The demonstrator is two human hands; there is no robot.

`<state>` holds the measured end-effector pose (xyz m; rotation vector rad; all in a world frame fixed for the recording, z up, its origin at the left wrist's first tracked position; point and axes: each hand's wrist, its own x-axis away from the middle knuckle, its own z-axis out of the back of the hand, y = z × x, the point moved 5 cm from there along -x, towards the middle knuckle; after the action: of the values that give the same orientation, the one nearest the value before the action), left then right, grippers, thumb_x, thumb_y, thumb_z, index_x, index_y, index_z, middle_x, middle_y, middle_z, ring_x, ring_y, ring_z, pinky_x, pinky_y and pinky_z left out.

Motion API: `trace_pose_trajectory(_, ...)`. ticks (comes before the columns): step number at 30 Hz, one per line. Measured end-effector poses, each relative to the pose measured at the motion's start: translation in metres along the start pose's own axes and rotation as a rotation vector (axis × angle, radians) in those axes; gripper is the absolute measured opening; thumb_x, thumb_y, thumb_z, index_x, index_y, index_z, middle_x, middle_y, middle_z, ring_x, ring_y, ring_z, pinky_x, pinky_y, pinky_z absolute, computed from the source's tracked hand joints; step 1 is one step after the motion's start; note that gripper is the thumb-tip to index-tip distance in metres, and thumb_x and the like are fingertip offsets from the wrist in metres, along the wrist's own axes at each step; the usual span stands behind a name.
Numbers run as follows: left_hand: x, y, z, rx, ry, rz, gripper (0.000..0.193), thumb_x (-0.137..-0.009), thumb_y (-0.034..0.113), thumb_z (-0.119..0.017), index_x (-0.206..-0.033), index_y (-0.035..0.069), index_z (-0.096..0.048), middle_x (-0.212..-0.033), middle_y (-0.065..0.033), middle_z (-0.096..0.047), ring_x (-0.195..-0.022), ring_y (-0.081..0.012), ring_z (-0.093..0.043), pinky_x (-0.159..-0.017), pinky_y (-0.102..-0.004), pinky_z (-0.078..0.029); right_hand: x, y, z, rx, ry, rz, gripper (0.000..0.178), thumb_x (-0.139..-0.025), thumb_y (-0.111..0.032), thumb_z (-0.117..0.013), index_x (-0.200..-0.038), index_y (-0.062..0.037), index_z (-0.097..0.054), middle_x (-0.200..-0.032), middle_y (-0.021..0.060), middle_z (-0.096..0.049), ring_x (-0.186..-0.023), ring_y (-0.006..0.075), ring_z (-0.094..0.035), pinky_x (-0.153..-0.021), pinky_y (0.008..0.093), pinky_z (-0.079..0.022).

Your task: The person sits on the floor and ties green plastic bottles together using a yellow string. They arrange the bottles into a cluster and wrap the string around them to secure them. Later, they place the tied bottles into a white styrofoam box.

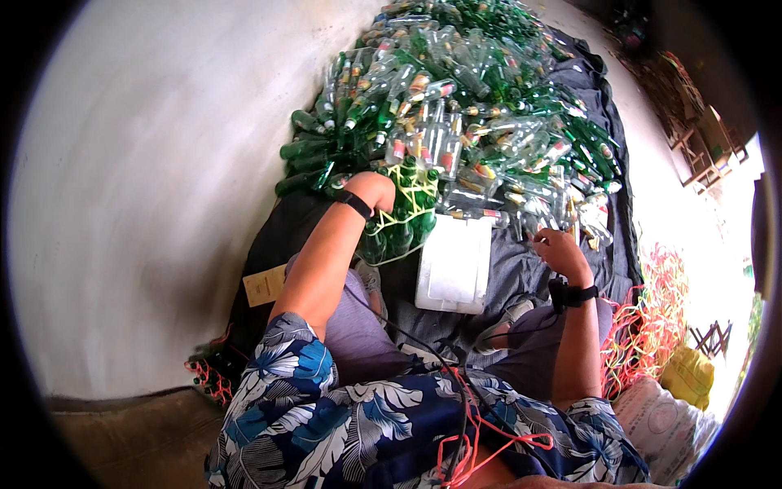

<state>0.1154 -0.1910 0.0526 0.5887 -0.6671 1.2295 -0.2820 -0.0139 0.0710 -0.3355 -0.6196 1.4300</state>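
A bundle of green glass bottles (399, 236), wrapped in yellow-green netting (397, 218), stands in front of me, left of centre. My left hand (376, 192) is bent down at the bundle's left side, its fingers hidden behind the wrist and the bottles. At the near edge of a large bottle pile (489, 122), my right hand (562, 251) reaches to clear glass bottles (538, 213). Its fingers are curled together; what they hold, if anything, does not show clearly. Between the hands lies a white plastic box (454, 265), right beside the netted bundle.
A dark sheet (277, 236) lies under the pile, along a pale wall (163, 179) on the left. A piece of cardboard (265, 287) is near my left knee. Tangled red and yellow netting (652, 314), a yellow sack (688, 376) and a white sack (664, 424) are at right.
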Motion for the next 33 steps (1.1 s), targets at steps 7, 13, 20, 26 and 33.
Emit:
trace_pose_trajectory(7,0.007,-0.121,0.009,0.35,0.058,0.152,0.022,-0.088,0.024,-0.072,-0.097,0.005,-0.078,-0.081,-0.006,-0.075,-0.062,-0.0196,-0.067,-0.062,-0.0385,-0.054,-0.012,0.001,-0.008,-0.123,-0.071,-0.019,0.019,-0.089,-0.015,-0.067,-0.095,0.0019,-0.071,-0.071,0.0095,-0.067,-0.062,0.0165,-0.065,-0.059,0.0336,-0.05)
trace_pose_trajectory(13,0.022,-0.199,-0.013,0.694,0.044,0.355,0.018,-0.088,0.01,-0.066,-0.101,0.01,-0.077,-0.073,-0.0046,-0.063,-0.055,-0.0154,-0.053,-0.049,-0.0359,-0.047,-0.007,-0.002,-0.008,-0.07,-0.091,-0.016,0.017,-0.089,-0.012,-0.066,-0.097,0.0024,-0.071,-0.071,0.0088,-0.068,-0.06,0.0156,-0.064,-0.058,0.0332,-0.051)
trace_pose_trajectory(20,0.033,-0.295,-0.063,0.84,0.081,0.437,0.017,-0.087,0.021,-0.08,-0.093,0.006,-0.075,-0.085,-0.0072,-0.067,-0.063,-0.0159,-0.057,-0.052,-0.0336,-0.051,-0.02,-0.001,-0.017,-0.127,-0.164,-0.002,0.02,-0.091,-0.014,-0.065,-0.099,0.0021,-0.071,-0.073,0.0083,-0.069,-0.061,0.0145,-0.065,-0.057,0.0312,-0.05)
trace_pose_trajectory(26,0.073,-0.344,-0.143,0.934,0.218,0.452,0.022,-0.091,0.026,-0.073,-0.102,0.008,-0.08,-0.083,-0.0083,-0.068,-0.065,-0.0181,-0.062,-0.054,-0.0333,-0.054,-0.034,0.007,-0.032,-0.182,-0.251,-0.072,0.022,-0.093,-0.016,-0.064,-0.104,0.002,-0.069,-0.077,0.0073,-0.069,-0.064,0.0135,-0.064,-0.057,0.03,-0.049)
trace_pose_trajectory(33,0.116,-0.356,-0.23,1.151,0.33,0.614,0.02,-0.088,0.017,-0.072,-0.086,-0.003,-0.066,-0.077,-0.0118,-0.067,-0.057,-0.0197,-0.063,-0.049,-0.0354,-0.05,-0.042,0.023,-0.043,-0.24,-0.336,-0.226,0.026,-0.092,-0.018,-0.061,-0.112,-0.0021,-0.068,-0.08,0.0042,-0.067,-0.064,0.0111,-0.062,-0.056,0.0254,-0.047)
